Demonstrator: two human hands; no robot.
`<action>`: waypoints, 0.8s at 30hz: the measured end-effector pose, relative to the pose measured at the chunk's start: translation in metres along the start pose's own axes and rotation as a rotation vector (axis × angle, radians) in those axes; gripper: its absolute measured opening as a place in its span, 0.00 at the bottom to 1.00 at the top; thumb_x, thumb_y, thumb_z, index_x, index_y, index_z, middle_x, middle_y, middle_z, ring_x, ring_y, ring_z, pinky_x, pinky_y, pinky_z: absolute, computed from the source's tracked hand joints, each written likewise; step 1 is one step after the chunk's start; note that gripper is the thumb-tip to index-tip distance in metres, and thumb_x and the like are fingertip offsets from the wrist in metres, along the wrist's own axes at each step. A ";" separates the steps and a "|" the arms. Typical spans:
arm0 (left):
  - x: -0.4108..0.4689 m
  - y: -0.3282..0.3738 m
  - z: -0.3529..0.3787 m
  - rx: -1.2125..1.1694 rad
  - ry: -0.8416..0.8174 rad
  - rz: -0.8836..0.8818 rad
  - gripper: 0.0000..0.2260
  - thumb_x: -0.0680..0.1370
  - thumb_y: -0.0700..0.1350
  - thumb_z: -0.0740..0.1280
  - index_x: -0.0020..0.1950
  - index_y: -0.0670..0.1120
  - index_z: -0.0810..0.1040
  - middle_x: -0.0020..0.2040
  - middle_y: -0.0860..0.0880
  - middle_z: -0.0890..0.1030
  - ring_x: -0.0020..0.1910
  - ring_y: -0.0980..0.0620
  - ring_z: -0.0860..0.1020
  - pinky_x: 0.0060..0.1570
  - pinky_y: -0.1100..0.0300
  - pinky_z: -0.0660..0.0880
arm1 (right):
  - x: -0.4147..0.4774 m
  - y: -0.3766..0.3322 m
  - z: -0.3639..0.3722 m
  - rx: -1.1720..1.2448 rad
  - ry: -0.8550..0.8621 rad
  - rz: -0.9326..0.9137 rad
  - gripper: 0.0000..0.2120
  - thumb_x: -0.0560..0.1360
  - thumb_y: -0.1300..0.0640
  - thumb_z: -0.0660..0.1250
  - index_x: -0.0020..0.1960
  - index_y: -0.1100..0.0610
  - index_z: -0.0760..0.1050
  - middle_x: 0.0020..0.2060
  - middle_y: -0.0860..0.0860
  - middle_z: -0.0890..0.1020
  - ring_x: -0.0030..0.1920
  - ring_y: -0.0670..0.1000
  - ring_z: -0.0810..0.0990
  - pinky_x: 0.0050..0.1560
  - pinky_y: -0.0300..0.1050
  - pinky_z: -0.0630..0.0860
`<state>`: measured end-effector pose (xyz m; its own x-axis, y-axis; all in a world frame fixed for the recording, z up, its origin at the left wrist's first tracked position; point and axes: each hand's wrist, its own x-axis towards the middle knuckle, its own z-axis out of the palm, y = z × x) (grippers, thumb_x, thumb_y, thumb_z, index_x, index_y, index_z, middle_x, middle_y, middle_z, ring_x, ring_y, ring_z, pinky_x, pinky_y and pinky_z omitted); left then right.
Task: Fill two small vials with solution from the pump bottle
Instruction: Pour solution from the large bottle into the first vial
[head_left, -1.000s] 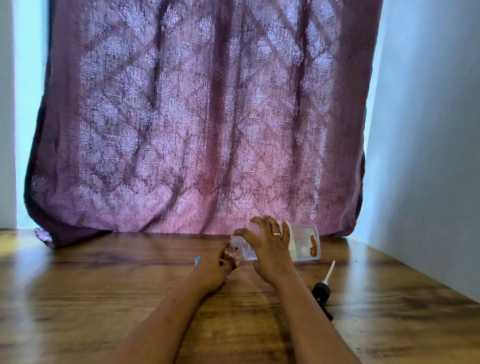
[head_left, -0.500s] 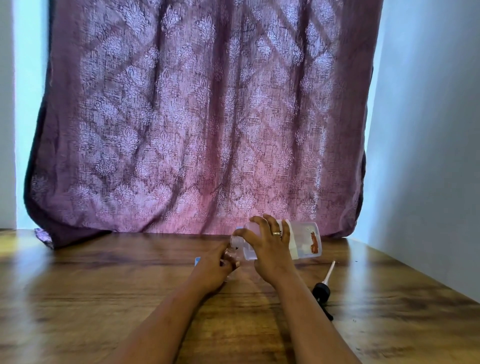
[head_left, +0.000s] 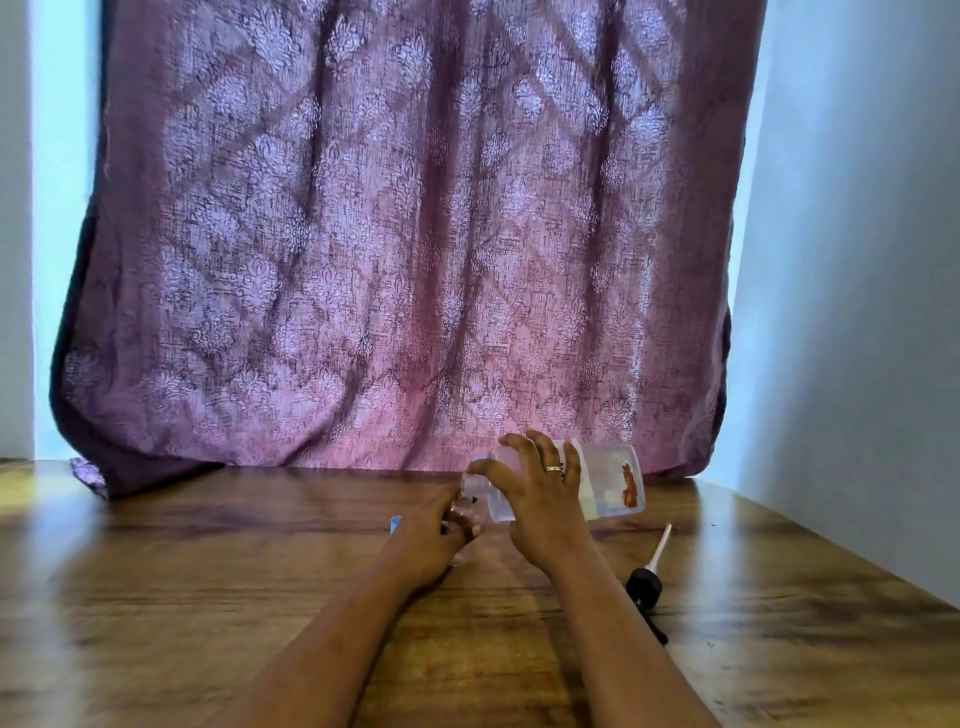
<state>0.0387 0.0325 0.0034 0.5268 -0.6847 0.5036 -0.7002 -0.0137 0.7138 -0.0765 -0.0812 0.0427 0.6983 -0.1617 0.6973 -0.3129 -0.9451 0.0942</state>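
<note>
My right hand (head_left: 540, 499) grips a clear plastic bottle (head_left: 608, 480) with a red mark on its label. The bottle is tipped on its side, its open mouth pointing left and down. Just under that mouth, my left hand (head_left: 431, 535) holds a small clear vial (head_left: 464, 512) on the wooden table (head_left: 208, 597); my fingers hide most of the vial. The bottle's black pump head with its white tube (head_left: 647, 577) lies on the table to the right of my right forearm. A small blue item (head_left: 396, 524) peeks out left of my left hand.
A purple patterned curtain (head_left: 405, 234) hangs behind the table's far edge. A pale wall (head_left: 857, 312) runs along the table's right side.
Almost nothing differs; both hands keep their places and the bottle stays tipped over the vial.
</note>
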 end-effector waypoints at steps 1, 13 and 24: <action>0.000 -0.001 0.000 0.009 -0.001 0.000 0.18 0.76 0.48 0.68 0.60 0.64 0.67 0.47 0.68 0.74 0.46 0.66 0.75 0.35 0.76 0.70 | 0.000 0.000 0.000 -0.002 -0.001 0.001 0.38 0.64 0.72 0.64 0.63 0.37 0.65 0.71 0.50 0.61 0.74 0.57 0.48 0.70 0.60 0.34; 0.003 -0.007 0.003 -0.022 -0.015 -0.020 0.18 0.76 0.47 0.68 0.60 0.63 0.69 0.49 0.64 0.76 0.48 0.64 0.76 0.43 0.70 0.71 | 0.001 0.000 0.003 -0.005 0.004 -0.007 0.39 0.63 0.72 0.65 0.63 0.37 0.65 0.70 0.51 0.62 0.74 0.58 0.50 0.70 0.60 0.35; 0.004 -0.013 0.005 -0.010 0.006 -0.006 0.18 0.75 0.47 0.69 0.58 0.65 0.70 0.49 0.64 0.79 0.48 0.63 0.78 0.49 0.64 0.74 | 0.000 0.000 0.003 -0.028 0.001 0.008 0.42 0.62 0.74 0.62 0.63 0.36 0.63 0.71 0.49 0.60 0.75 0.56 0.47 0.69 0.58 0.31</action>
<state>0.0474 0.0265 -0.0058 0.5345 -0.6799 0.5020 -0.6920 -0.0110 0.7218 -0.0742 -0.0824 0.0407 0.6948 -0.1690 0.6991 -0.3368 -0.9353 0.1086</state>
